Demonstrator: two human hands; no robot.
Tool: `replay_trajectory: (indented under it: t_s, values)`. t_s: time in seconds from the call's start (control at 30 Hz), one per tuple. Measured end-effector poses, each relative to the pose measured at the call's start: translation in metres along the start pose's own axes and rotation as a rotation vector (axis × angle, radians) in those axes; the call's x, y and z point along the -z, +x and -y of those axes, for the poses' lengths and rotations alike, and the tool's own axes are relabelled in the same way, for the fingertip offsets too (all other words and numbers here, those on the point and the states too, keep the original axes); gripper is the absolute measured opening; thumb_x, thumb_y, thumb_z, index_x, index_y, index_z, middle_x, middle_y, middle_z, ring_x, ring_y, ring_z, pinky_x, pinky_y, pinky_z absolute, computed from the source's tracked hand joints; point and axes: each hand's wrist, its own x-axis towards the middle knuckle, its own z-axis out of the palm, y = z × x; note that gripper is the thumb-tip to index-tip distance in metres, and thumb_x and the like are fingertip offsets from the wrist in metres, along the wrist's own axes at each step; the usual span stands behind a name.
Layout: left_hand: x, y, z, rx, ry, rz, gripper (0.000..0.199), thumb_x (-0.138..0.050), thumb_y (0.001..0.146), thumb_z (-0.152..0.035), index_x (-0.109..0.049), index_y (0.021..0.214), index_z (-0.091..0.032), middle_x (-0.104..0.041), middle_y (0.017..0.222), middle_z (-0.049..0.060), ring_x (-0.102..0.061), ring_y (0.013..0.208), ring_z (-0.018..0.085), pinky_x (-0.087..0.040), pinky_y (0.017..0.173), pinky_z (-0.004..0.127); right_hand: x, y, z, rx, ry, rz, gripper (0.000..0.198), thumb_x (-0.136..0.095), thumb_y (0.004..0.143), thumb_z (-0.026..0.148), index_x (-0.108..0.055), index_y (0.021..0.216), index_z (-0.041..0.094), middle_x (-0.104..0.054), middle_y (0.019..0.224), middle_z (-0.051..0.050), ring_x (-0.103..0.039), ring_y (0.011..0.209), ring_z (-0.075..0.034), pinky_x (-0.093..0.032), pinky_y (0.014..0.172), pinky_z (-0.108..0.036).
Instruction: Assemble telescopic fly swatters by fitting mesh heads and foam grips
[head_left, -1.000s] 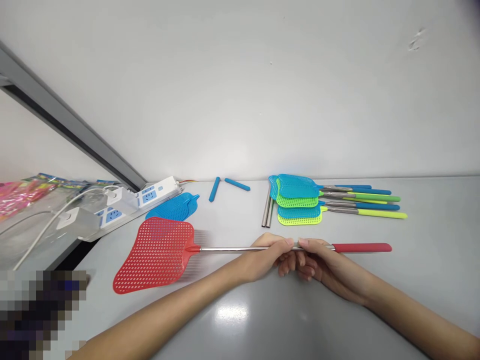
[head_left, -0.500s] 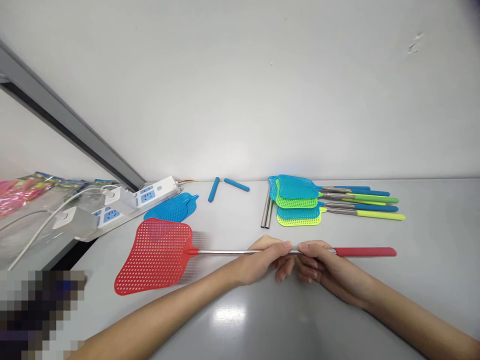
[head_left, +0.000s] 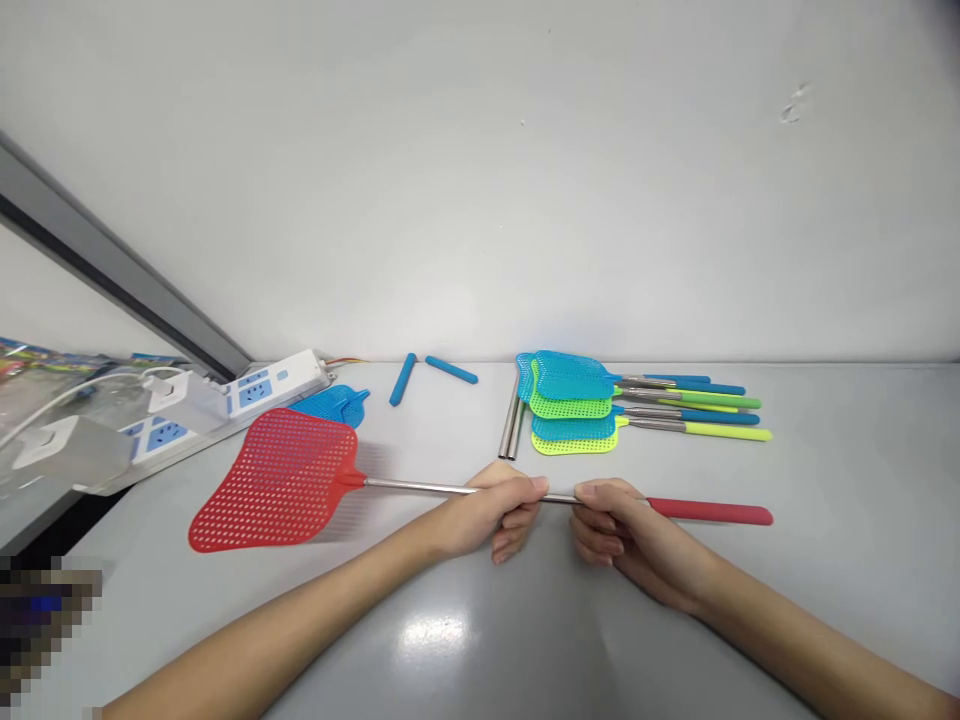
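Note:
Both hands grip the thin metal shaft of a red fly swatter, held across me above the grey table. My left hand pinches the shaft on the side of the perforated red head. Close to the red handle, my right hand is closed round the metal. A short length of bare shaft shows between the hands. Beyond them lie several assembled fly swatters with blue, green and yellow heads, overlapping. Two metal tubes lie beside that pile, partly under it.
Two blue handle grips lie near the wall. Loose blue swatter heads sit partly behind the red head. A white power strip with plugged-in adapters and a cable runs along the left, near clear plastic packaging.
My hands have moved apart along the shaft, so the gap between them is wider. The red head has shifted left and risen slightly. The whole view has also shifted.

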Motion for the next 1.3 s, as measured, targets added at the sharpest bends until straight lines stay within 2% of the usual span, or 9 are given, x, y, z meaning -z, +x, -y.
replay_trajectory:
  t_s: [0.27, 0.57, 0.93, 1.3]
  values:
    - [0.014, 0.000, -0.009, 0.014, 0.065, 0.003, 0.044, -0.039, 0.081, -0.035, -0.032, 0.041, -0.018, -0.033, 0.031, -0.005, -0.034, 0.029, 0.007, -0.029, 0.037, 0.022, 0.000, 0.001, 0.001, 0.011, 0.003, -0.025, 0.034, -0.042, 0.081, 0.030, -0.032, 0.051, 0.018, -0.023, 0.044, 0.006, -0.020, 0.043, -0.008, -0.021, 0.046, -0.024]
    - [0.022, -0.001, -0.022, 0.087, 0.164, 0.091, 0.050, -0.029, 0.085, -0.038, -0.038, 0.042, -0.015, -0.038, 0.034, -0.003, -0.040, 0.034, 0.008, -0.033, 0.043, 0.023, -0.001, 0.003, 0.005, 0.017, 0.008, -0.067, 0.034, -0.042, 0.080, 0.032, -0.032, 0.051, 0.018, -0.022, 0.046, 0.006, -0.020, 0.044, -0.008, -0.022, 0.046, -0.024]
    - [0.029, 0.001, -0.023, 0.027, 0.246, -0.011, 0.047, -0.032, 0.084, -0.038, -0.041, 0.044, -0.015, -0.042, 0.037, -0.002, -0.042, 0.039, 0.009, -0.036, 0.049, 0.023, 0.003, 0.006, 0.009, 0.042, -0.047, -0.071, 0.035, -0.044, 0.078, 0.032, -0.030, 0.050, 0.018, -0.023, 0.044, 0.006, -0.020, 0.043, -0.008, -0.022, 0.046, -0.024]
    - [0.033, 0.000, -0.027, 0.029, 0.297, -0.024, 0.047, -0.032, 0.084, -0.040, -0.042, 0.045, -0.015, -0.041, 0.037, -0.002, -0.045, 0.040, 0.010, -0.036, 0.049, 0.024, 0.004, 0.008, 0.018, 0.068, -0.079, -0.085, 0.036, -0.043, 0.077, 0.029, -0.025, 0.048, 0.019, -0.021, 0.043, 0.007, -0.018, 0.041, -0.007, -0.018, 0.045, -0.024]
